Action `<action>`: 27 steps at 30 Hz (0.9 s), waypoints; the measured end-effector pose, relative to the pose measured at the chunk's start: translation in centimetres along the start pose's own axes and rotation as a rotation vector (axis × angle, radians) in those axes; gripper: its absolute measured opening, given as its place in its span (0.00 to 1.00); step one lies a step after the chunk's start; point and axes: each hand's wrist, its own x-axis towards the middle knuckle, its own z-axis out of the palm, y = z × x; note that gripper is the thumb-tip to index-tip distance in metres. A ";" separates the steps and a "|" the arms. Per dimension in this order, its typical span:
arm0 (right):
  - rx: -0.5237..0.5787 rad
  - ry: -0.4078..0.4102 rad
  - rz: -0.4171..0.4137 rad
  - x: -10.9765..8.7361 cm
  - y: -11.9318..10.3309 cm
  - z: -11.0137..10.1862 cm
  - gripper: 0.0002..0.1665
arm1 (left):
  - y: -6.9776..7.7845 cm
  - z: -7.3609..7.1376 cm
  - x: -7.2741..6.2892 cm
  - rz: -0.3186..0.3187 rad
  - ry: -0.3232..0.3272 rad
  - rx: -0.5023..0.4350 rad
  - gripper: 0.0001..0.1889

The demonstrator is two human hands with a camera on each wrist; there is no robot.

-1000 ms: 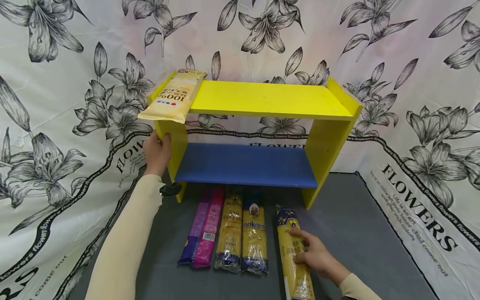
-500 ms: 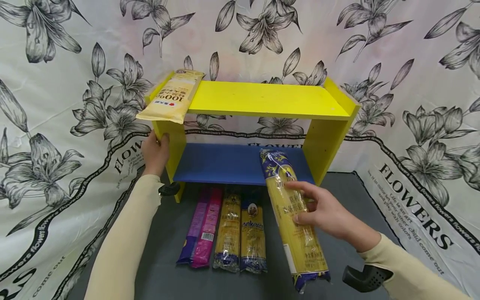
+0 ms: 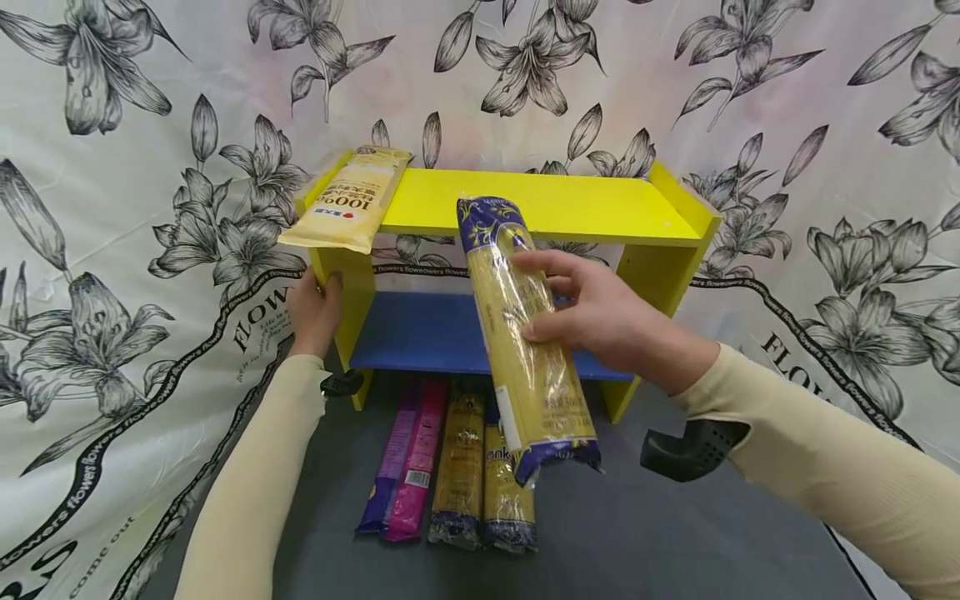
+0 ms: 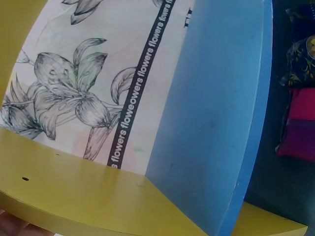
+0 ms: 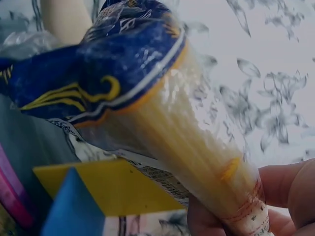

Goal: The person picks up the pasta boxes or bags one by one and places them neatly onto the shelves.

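Observation:
My right hand [image 3: 600, 312] grips a clear and blue pack of spaghetti [image 3: 521, 358], raised and tilted in front of the small shelf. Its blue upper end overlaps the yellow top board [image 3: 600, 204]. In the right wrist view, thumb and fingers close round the spaghetti pack [image 5: 167, 137]. My left hand [image 3: 315, 308] holds the yellow left side panel [image 3: 352, 304] of the shelf. Only some of its fingertips [image 4: 19, 227] show at the panel's edge in the left wrist view. A pale yellow packet [image 3: 352, 200] lies on the top board's left end.
Below the blue lower board [image 3: 420, 333] several long packs lie on the grey table [image 3: 637, 533]: a purple-and-pink pack [image 3: 405, 467], a pasta pack [image 3: 457, 467] and an ankara pack [image 3: 510, 508] partly covered by the raised one. Flowered cloth [image 3: 525, 125] hangs behind.
My right hand has lifted the spaghetti pack off the table, up and leftward to the front of the top board. My left hand stays on the side panel.

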 end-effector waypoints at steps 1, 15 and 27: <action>0.009 0.020 0.019 0.6 -0.5 -0.1 0.46 | 0.0 0.0 0.0 0.003 -0.003 -0.004 0.16; 0.157 0.204 0.164 8.7 -3.1 -2.1 0.46 | -1.0 0.2 0.1 0.029 0.007 -0.019 0.14; 0.274 0.293 0.187 12.4 -3.7 -2.1 0.45 | -1.0 0.2 0.3 0.052 0.003 -0.046 0.13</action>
